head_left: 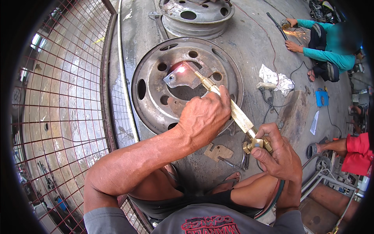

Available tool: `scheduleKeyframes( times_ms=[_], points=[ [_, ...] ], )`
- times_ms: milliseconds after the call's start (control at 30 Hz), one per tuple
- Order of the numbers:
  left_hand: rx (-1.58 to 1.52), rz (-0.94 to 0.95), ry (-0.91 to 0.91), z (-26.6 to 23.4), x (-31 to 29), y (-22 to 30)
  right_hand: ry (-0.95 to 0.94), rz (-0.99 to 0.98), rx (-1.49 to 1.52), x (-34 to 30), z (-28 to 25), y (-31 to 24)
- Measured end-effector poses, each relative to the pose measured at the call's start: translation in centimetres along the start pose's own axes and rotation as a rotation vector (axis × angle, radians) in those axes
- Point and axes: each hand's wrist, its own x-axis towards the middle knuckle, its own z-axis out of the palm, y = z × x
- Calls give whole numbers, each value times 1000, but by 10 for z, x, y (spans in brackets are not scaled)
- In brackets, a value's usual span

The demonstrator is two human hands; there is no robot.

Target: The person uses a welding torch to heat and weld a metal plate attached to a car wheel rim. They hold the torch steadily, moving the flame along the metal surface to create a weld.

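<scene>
Grey shirt cloth [167,219] is seen closest, below both hands. A long brass-coloured metal torch [241,117] is gripped mid-handle by the left hand [205,110] and at its valved rear by the right hand [281,159], apparently for steadiness. Beyond the left hand, a flat grey metal plate [190,80], glowing near the torch tip, is laid on a round, rusty steel wheel [154,98], seemingly for raised support.

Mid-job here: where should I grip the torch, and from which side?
Probably best by the straight, pale handle of the torch, coming from the person's near right side. It is long and lies exposed between the left hand and right hand, behind the brass nozzle. The nozzle slants away toward the glowing plate, so its tip is likely hot.
</scene>
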Motion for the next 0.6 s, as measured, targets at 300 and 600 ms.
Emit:
scheduleKeyframes(
  times_ms=[300,600],
  points=[
    [-44,-34,-71,-4,1,1,-32,106,-20,-1,-5,-10],
    [-3,-1,-14,-2,0,0,-37,101,-14,-1,-5,-10]
  ],
)
